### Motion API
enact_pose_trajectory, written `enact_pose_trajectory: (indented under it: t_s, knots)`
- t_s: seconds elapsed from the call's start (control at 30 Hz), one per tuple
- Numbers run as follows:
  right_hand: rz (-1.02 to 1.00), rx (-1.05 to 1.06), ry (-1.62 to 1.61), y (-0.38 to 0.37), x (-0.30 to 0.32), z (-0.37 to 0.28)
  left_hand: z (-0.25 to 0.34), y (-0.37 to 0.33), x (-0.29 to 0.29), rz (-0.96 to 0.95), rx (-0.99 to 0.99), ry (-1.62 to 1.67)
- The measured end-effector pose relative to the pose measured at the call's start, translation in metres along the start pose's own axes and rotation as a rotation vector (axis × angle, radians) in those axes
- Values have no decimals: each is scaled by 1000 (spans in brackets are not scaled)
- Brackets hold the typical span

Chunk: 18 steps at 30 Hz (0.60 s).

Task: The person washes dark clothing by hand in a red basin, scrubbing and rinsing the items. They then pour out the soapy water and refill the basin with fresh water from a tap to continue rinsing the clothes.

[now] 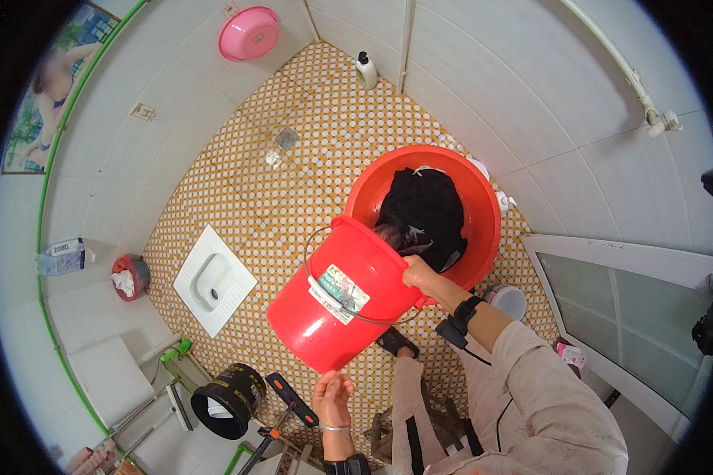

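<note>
Both hands grip the red plastic bucket [342, 294]: the right hand [421, 275] is closed over its rim at the mouth, while the left hand [332, 393] cups the base from below, fingers curled. With the bucket tilted mouth-first over the red wash basin [483, 207] on the mosaic floor [238, 182], dark clothing [421, 212] already lies heaped in the basin. By the look of it, tipping is well advanced; whether anything remains inside the bucket cannot be determined, and its wire handle [325, 269] hangs loose.
</note>
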State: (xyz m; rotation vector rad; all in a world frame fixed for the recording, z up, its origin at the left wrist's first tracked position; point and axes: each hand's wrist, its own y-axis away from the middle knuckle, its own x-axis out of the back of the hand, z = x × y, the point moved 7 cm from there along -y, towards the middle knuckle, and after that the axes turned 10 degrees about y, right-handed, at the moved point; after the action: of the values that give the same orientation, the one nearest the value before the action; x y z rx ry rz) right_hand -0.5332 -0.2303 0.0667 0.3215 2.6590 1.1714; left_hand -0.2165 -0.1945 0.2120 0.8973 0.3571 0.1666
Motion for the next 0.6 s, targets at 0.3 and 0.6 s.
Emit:
enact_pose_trajectory:
  t_s: [0.3, 0.6]
  knots:
    - [-65, -57, -339, -3, -23, 11, -4, 9, -36, -64, -25, 6]
    - [-17, 272, 515, 84, -136, -28, 19, 4, -63, 51, -268, -86]
